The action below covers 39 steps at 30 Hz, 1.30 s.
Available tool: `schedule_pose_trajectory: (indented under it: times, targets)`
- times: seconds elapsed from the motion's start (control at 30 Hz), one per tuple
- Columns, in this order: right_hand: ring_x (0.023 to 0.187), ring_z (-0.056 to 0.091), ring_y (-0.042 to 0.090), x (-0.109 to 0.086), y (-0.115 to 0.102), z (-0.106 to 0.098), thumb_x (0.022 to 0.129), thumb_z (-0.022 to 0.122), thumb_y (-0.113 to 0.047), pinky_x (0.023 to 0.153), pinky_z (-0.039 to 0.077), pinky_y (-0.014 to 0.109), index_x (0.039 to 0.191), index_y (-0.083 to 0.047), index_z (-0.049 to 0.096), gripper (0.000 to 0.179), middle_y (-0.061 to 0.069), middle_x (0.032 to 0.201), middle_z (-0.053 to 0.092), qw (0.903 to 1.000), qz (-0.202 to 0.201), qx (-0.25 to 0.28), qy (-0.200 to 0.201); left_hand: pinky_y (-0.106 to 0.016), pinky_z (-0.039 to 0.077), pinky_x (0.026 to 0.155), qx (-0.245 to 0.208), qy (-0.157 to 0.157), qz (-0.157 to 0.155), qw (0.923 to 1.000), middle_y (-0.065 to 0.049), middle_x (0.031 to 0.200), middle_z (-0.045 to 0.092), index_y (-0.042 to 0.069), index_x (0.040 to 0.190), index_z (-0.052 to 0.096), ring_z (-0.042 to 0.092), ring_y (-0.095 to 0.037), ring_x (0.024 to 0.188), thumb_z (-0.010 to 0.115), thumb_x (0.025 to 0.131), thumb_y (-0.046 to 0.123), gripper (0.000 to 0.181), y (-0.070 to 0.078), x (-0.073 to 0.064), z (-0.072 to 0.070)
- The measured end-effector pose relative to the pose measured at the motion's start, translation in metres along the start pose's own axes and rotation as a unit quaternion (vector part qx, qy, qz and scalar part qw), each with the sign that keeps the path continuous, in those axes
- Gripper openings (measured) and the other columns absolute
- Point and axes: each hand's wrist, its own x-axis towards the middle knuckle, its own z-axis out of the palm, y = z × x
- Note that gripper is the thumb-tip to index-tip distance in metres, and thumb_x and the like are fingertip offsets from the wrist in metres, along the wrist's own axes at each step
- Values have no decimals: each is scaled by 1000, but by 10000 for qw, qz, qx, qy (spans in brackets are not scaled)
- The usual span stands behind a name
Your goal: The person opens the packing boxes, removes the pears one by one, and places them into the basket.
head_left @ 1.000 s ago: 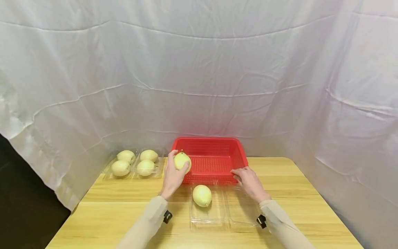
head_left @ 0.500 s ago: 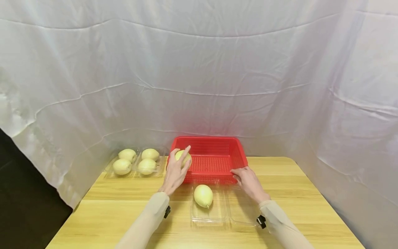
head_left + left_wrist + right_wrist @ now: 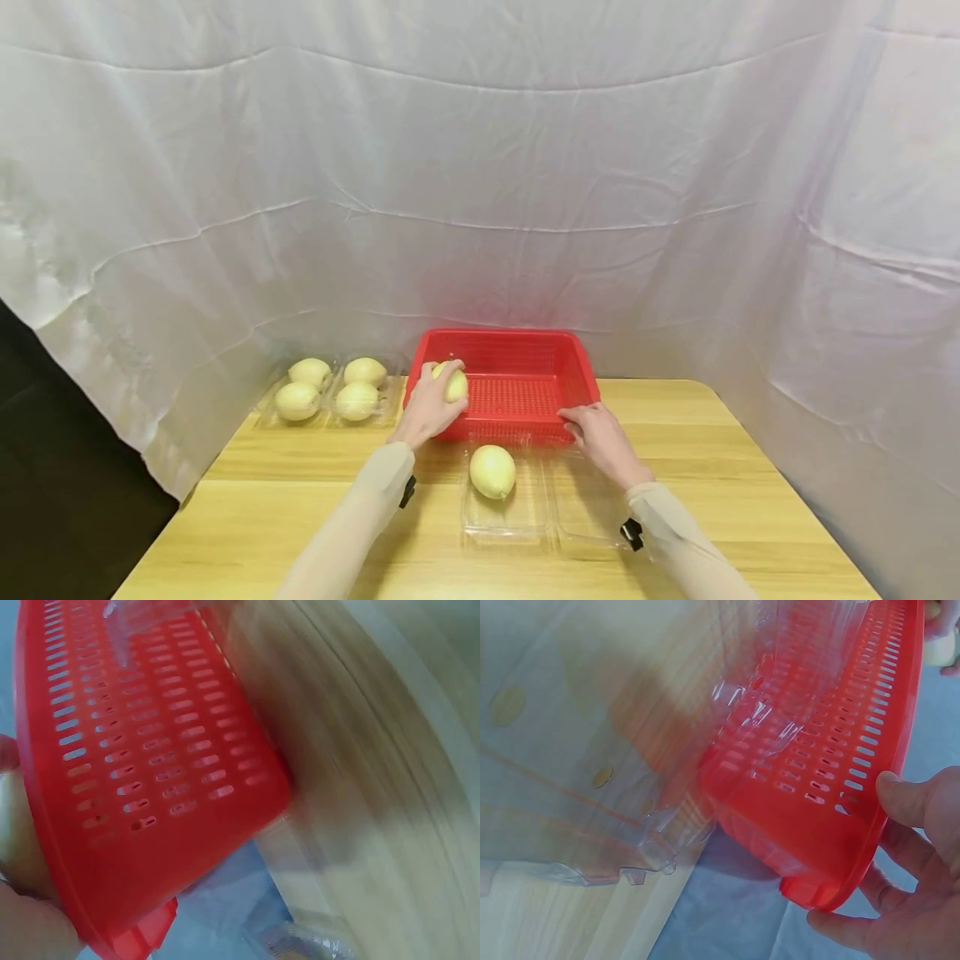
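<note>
My left hand [image 3: 431, 407] holds a yellow pear [image 3: 454, 385] with a short stem, over the left side of a red plastic basket [image 3: 517, 429]. In the left wrist view, the pear [image 3: 16, 840] shows only in part behind the basket's rim. My right hand [image 3: 604, 440] grips the basket's rim near its front right corner; the right wrist view has the thumb on the outer wall and fingers past the edge. In front of the basket lies an opened clear clamshell box [image 3: 510, 531], with one pear [image 3: 492, 472] in its left half.
At the back left, two clear clamshell halves [image 3: 327, 419] hold several more pears [image 3: 358, 401]. A pale curtain [image 3: 495, 167] hangs close behind and beside the wooden table [image 3: 720, 467]. The clamshell's right half [image 3: 588, 508] lies partly under my right forearm.
My left fingers spread and then closed round the pear again, shifting their hold, and the hand has moved slightly right. My right hand stays at the basket's rim.
</note>
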Motion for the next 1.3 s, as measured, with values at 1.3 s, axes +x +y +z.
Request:
schedule_pose_trajectory:
  times: [1.3]
  targets:
    - [83, 57, 23, -2, -5, 4, 86, 71, -5, 79, 44, 41, 112, -7, 72, 26, 9, 103, 75, 9991, 64, -420, 74, -53, 48, 90, 1209, -2532, -629, 9578, -14, 138, 45, 26, 133, 59, 61, -37, 102, 46, 98, 36, 39, -1, 28, 11]
